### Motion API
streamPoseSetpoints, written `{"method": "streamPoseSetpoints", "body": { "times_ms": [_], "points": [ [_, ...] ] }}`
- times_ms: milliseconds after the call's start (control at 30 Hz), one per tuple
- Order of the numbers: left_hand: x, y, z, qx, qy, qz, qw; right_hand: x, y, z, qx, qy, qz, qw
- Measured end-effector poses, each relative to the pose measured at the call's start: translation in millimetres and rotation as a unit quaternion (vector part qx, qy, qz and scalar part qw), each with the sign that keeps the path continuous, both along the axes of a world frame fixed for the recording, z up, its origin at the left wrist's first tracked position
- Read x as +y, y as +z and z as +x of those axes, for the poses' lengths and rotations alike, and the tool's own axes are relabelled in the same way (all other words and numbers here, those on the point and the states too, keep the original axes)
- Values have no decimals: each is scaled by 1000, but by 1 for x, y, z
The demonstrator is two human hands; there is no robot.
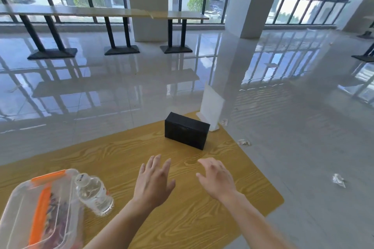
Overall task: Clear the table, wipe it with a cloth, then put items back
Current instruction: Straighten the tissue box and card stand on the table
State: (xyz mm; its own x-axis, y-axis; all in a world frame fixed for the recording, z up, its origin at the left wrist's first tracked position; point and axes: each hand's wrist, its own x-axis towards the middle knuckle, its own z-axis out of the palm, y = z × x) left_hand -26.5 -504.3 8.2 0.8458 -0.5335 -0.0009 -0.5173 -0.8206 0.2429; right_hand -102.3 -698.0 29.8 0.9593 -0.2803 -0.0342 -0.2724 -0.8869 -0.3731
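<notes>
A yellow wood-grain table (125,159) fills the lower middle of the head view. On its far corner stands a black box (186,130), with a white upright sign holder (211,107) just behind it. A clear plastic water bottle (94,194) stands at the left, touching a clear lidded container (40,212) with orange clips. My left hand (153,180) and my right hand (217,178) hover over the table's middle, short of the black box, fingers spread and holding nothing. No cloth is in view.
Crumpled wrappers lie on the glossy tiled floor to the right (339,180) and near the table's corner (243,142). A long counter table (113,11) on black legs runs along the far windows, and a white pillar (253,2) stands behind.
</notes>
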Motion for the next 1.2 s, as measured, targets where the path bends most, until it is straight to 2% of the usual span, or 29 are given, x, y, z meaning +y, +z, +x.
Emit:
{"method": "streamPoseSetpoints", "body": {
  "times_ms": [333,733,1000,1200],
  "points": [
    [-46,8,65,18,34,-25,999,-52,3,71,-11,2,27,1000],
    [-121,4,124,87,184,-81,976,-149,-32,140,24,1,141,990],
    [-148,-1,188,176,263,-158,935,-153,-47,163,67,-38,276,958],
    [-151,-15,232,258,287,-213,898,-151,-57,188,84,-114,380,914]
  ]
}}
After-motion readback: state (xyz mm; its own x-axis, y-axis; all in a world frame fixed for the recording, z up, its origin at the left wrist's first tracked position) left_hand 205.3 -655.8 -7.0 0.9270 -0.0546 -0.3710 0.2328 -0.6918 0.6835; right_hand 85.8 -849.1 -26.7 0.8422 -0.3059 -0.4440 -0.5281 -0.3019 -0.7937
